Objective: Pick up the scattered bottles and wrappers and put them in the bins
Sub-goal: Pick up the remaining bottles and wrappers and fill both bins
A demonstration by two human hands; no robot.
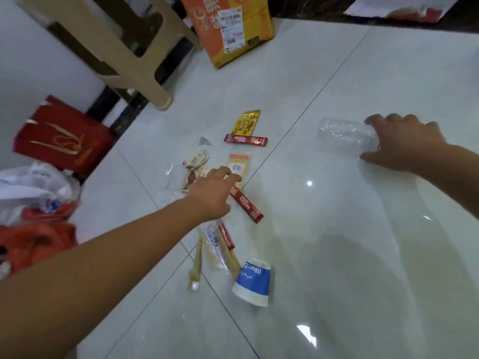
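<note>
1. Nearest on the tiled floor (337, 255) lies a blue and white paper cup (252, 282), tipped on its side with its mouth toward the near edge of the view; it rests free, touched by nothing.

2. Just beyond it a small bundle of long thin packets (215, 251), beige sticks and a clear sleeve, fans out along a tile seam. They lie flat, so each probably needs a pinch at one end.

3. The left hand (211, 193) reaches in low over the middle of the litter, palm down, fingers spread and slightly curled, gripping nothing. Its fingertips hover at the lower end of a clear packet with an orange top and a barcode (237, 165); I judge that or the torn wrappers (195, 167) beside it to be the target. A red Nescafe stick (246, 207) lies slantwise just right of the wrist.

4. Farther right, well apart from the wrappers, the right hand (403, 143) wraps over one end of a clear plastic bottle (346, 137) lying on its side, thumb below and fingers on top. The grasp looks closed around it, though whether it is lifted I cannot tell.

5. Beyond the left hand sit a second red Nescafe stick (245, 140) and a yellow sachet (246, 122).

6. Along the far and left floor edges stand a red paper bag (62, 136), an orange paper bag (233, 29), a beige plastic stool (108, 47), and stuffed plastic bags (36, 193), likely serving as bins.
</note>
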